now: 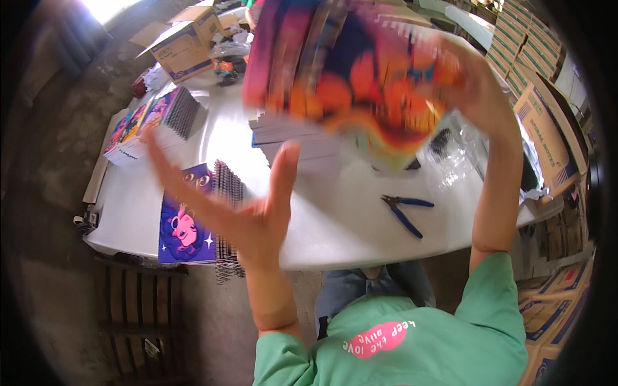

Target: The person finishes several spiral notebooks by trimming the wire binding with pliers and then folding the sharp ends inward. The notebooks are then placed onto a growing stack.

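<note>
Notebooks point(380, 71) with bright covers, blurred, were held up over the tabletop point(322, 238) and ran out of view at the top. Their long axis seemed to lie roughly crosswise, left to right, with the lower edge slanting so that 1 corner pointed down toward the person; how many there were could not be told. The right hand point(476, 90) gripped them by their right edge. The left hand point(254, 215) was empty, thumb and fingers spread wide, the thumb pointing away from the person.

At the tabletop's curved near edge, a purple-covered stack point(183, 222) lay with its long axis running near to far, coils along its right side, its near end right at the rim. Whether the left hand touched it could not be told. Open room stretched from this stack across to 1 pair of blue-handled cutters point(392, 202), whose tips pointed left and slightly away, handles splayed rightward and toward the person.

Farther on, a white stack point(299, 148) stood below the raised notebooks, with clear plastic wrap point(454, 161) to the right. Another coil-bound stack point(164, 116) stood near the left edge. Beyond it was an open carton point(183, 55); more cartons point(524, 42) were piled past the right edge.
</note>
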`<state>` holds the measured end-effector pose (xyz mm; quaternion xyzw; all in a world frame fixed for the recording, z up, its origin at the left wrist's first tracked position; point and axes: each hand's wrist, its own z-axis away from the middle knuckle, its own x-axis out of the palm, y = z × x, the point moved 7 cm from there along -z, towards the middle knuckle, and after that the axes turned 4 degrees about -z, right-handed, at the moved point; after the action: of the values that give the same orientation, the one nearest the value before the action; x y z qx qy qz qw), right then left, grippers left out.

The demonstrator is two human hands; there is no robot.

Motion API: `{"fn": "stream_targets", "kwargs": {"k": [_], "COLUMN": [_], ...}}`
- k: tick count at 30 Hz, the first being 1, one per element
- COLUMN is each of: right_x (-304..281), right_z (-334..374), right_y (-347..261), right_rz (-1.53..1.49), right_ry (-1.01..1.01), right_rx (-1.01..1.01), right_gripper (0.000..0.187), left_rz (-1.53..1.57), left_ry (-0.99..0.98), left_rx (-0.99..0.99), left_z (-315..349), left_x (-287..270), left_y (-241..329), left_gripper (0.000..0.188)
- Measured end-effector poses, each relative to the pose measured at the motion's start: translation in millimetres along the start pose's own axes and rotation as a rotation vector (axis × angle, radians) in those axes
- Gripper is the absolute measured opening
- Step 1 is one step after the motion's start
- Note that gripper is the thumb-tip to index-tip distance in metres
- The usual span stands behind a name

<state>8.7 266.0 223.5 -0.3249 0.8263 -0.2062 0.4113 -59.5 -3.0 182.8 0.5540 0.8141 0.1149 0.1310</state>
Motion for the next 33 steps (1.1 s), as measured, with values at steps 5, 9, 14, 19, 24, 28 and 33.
{"fn": "stream_targets", "kwargs": {"k": [5, 9, 14, 19, 24, 28, 33], "right_x": [95.3, 106.3, 151.3, 165.6, 165.9, 119.3, -97.8], "right_z": [103.5, 148.2, 201.6, 218.9, 224.1, 206.7, 231.3], "right_y": [-14.6, 35.3, 82.2, 104.0, 107.1, 80.6, 189.1], "right_rz": [0.235, -0.306, -0.585, -0.396, -0.296, -0.312, -0.054], "right_ry": [-0.263, 0.118, 0.28, 0.222, 0.277, -0.142, 0.802], "right_rx": [-0.081, 0.18, 0.502, 0.76, 0.738, 0.375, 0.418], "right_gripper": [0.03, 0.038, 0.044, 0.037, 0.047, 0.048, 0.029], "left_rz": [0.332, 0.661, 0.512, 0.358, -0.211, -0.293, -0.173], "left_ry": [-0.361, -0.453, -0.428, -0.527, -0.336, -0.645, -0.615], "left_rx": [-0.482, -1.054, -0.914, -0.929, -0.072, -0.006, 0.019], "left_z": [101.9, 202.0, 228.9, 228.3, 146.8, 155.9, 151.6], "left_x": [-6.3, 4.5, 19.3, 20.5, 22.9, 59.3, 61.5], "left_y": [-36.4, -66.4, -62.1, -37.8, 43.7, 64.9, 66.9], "left_gripper": [0.085, 0.065, 0.069, 0.079, 0.069, 0.034, 0.026]}}
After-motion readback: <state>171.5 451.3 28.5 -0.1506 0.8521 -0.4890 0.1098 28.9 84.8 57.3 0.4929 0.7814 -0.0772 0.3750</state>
